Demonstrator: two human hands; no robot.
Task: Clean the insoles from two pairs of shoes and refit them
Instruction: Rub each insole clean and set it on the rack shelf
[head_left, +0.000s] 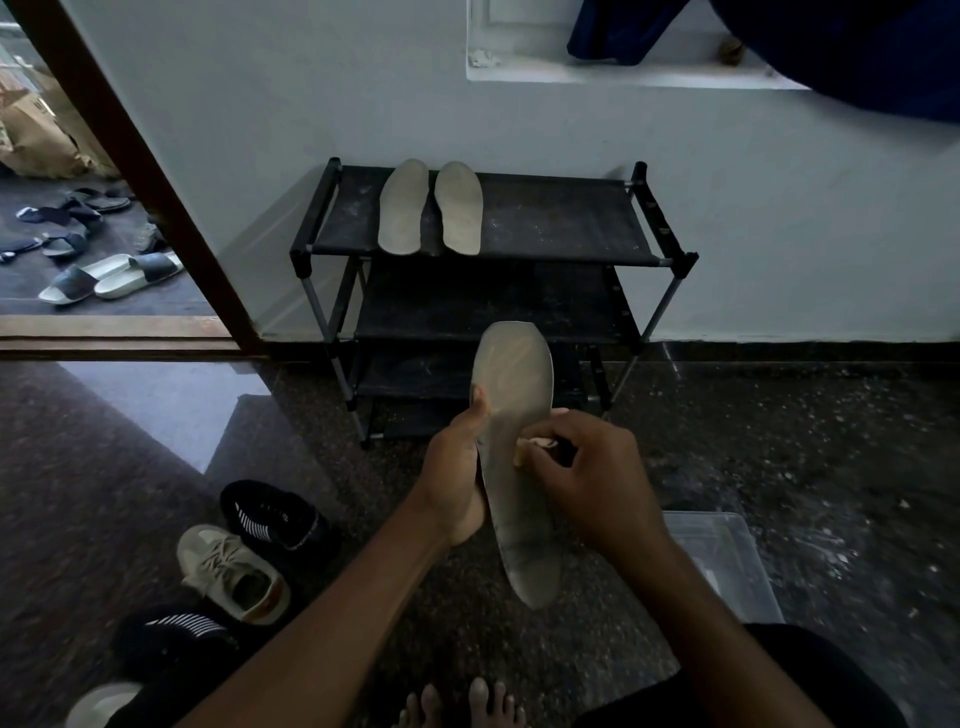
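The left hand (457, 467) curls round the edge of a long, flat grey insole (519, 519). The right hand (597, 478) pinches a pale wad (535, 444) against its face. Two matching insoles (402, 208) lie side by side on the far rack (571, 218), on its black fabric top.

A grey insole (517, 467) stands nearly upright, toe end up and heel end low. The left hand (457, 467) grips its left edge, and the right hand (592, 478) pinches a pale wad (535, 443), perhaps a cloth, against its middle. A second insole (402, 208) and a third insole (460, 208) lie side by side on the top shelf of the shoe rack (545, 218), toes toward the wall. On the floor to the left a beige sneaker (234, 571) sits between a black striped shoe (275, 514) and another black shoe (176, 631).
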